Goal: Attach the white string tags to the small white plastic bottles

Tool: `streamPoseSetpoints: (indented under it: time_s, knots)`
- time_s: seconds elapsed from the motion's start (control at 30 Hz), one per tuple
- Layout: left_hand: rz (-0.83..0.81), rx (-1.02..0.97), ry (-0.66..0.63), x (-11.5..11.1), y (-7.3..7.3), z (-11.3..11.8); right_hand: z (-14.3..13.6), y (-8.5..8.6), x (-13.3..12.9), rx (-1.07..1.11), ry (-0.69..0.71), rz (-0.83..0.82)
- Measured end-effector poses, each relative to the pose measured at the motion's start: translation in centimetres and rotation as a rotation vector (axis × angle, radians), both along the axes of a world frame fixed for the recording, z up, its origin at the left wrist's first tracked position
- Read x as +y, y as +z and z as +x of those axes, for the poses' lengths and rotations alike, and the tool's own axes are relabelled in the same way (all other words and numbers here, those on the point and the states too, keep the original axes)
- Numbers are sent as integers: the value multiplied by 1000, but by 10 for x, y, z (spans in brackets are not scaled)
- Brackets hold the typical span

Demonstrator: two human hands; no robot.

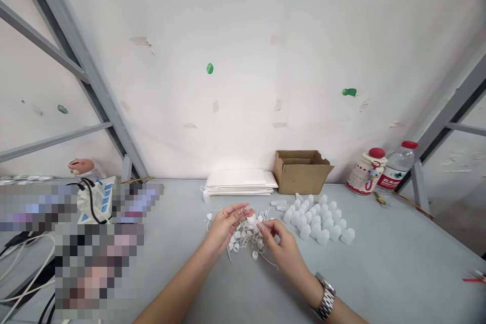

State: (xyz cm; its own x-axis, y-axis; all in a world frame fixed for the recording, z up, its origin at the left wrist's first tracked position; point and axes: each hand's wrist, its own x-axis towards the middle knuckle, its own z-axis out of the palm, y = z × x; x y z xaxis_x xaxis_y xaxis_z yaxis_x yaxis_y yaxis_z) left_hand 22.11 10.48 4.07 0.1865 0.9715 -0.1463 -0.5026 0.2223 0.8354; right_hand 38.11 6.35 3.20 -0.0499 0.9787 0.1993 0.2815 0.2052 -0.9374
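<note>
White plastic pieces with cords point(246, 239) lie in a loose pile at the lower centre of the frame, and our two hands meet over its upper edge. With our right hand point(280, 239), a metal watch point(325, 299) at its wrist, we pinch a small whitish piece point(259, 226) between thumb and forefinger. Our left hand point(225, 225) curves in from the other side, its fingertips close to that piece; we cannot tell whether they grip anything. Right of centre, we see translucent domed pieces point(322, 237) clustered on the grey tabletop point(170, 273). Behind them stands an open cardboard box point(304, 179), just beside a stack of white flat items point(239, 182). Toward the right edge, we have a red-lidded container point(364, 177) next to a red-capped bottle point(398, 168).
</note>
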Motion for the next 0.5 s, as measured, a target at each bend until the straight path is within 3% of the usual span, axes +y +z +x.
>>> streamPoseSetpoints:
  time_s: [0.27, 0.5]
  knots:
    - [14, 61, 5, -2, -9, 5, 0, -9, 2, -129, -70, 46]
    - [-1, 47, -22, -2, -12, 5, -1, -11, 2, -64, -60, 33]
